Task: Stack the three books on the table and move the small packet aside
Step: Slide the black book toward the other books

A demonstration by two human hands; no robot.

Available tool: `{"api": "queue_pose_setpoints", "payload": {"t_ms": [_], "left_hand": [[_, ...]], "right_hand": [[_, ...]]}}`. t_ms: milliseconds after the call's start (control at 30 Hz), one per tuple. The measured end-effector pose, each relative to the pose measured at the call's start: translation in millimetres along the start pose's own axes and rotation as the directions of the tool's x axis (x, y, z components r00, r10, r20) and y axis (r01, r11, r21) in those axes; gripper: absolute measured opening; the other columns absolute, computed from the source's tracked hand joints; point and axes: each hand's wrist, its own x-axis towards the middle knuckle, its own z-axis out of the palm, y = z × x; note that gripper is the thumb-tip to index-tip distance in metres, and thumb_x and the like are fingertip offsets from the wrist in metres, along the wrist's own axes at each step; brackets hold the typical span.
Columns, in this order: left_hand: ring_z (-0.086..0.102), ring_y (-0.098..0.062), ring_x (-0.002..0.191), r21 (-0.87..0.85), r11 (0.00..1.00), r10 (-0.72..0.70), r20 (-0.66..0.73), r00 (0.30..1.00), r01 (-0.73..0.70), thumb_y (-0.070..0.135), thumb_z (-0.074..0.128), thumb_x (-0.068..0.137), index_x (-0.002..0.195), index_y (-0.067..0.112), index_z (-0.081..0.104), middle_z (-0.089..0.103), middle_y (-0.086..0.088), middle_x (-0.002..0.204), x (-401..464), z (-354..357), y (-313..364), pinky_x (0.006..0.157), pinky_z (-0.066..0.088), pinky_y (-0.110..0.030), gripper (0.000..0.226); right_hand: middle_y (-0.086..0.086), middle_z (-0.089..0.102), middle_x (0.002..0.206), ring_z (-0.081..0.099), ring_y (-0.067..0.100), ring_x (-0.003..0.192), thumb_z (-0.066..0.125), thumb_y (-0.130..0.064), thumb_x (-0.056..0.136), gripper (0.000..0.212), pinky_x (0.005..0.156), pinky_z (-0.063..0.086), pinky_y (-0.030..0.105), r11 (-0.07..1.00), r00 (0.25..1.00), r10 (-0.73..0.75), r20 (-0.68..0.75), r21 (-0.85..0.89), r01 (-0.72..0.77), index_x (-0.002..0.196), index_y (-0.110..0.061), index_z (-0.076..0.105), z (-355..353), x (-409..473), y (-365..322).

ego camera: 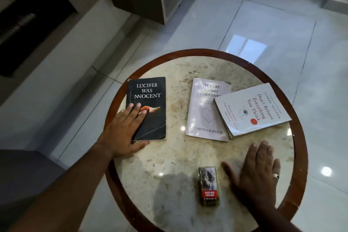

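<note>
Three books on round marble-topped table (188,156): black paperback (150,118) far left, pale lilac paperback (205,118) centre, overlapped by white paperback (252,107). One small packet (208,184) near. Left hand (122,130) flat, fingers spread on black cover; right hand (258,173) flat, released, beside packet.

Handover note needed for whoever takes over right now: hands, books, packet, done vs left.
Left hand: open, flat on the black book at the table's left side, not gripping.
Right hand: open, palm down on the table, just right of the small packet, apart from it.
White book lies tilted, overlapping the right edge of the pale book.
Done: nothing stacked properly, packet not moved.
Left: stack all three books, move the packet aside.
</note>
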Motion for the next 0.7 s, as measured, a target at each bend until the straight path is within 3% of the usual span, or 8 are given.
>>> {"api": "queue_pose_setpoints", "payload": {"t_ms": [167,400,533,700], "left_hand": [[-0.016,-0.023,0.153,-0.042,0.998,-0.056,-0.036,0.998,0.055,0.1,0.027,0.066,0.158,0.019,-0.005,-0.015,-0.004,0.165,11,1,39,0.124,-0.003,-0.048,0.126],[-0.007,-0.025,0.154,-0.02,0.999,-0.03,-0.097,0.995,0.028,0.094,0.033,0.073,0.159,0.022,0.0,-0.004,-0.004,0.168,12,14,20,0.123,0.01,-0.055,0.116],[-0.011,-0.025,0.154,-0.025,0.999,-0.022,-0.093,0.995,0.02,0.098,0.032,0.068,0.158,0.021,-0.003,-0.008,-0.006,0.167,13,14,25,0.123,0.007,-0.056,0.124],[-0.015,-0.026,0.153,-0.092,0.987,0.116,-0.165,0.979,-0.132,0.099,0.026,0.066,0.156,0.025,-0.013,-0.014,-0.01,0.166,53,-15,90,0.123,-0.006,-0.049,0.123]], "right_hand": [[0.025,0.013,0.163,0.008,0.038,0.152,0.026,-0.086,0.082,0.11,0.12,0.006,0.055,1.0,1.0,-0.007,0.007,0.001,0.007,0.154,-0.003,0.015,3,-2,-3],[0.024,0.014,0.164,0.01,0.038,0.152,0.024,-0.085,0.082,0.11,0.121,0.004,0.052,1.0,1.0,-0.007,-0.005,0.002,0.007,0.154,-0.002,0.016,2,1,-10],[0.023,0.008,0.165,0.004,0.037,0.153,0.022,-0.086,0.082,0.111,0.122,0.008,0.058,1.0,1.0,-0.009,0.03,-0.004,0.009,0.154,-0.002,0.015,0,-2,-9],[0.022,0.005,0.165,0.003,0.037,0.153,0.017,-0.086,0.083,0.112,0.121,0.01,0.058,1.0,0.998,-0.012,0.062,0.009,0.011,0.155,-0.001,0.015,-5,-2,-12]]}}
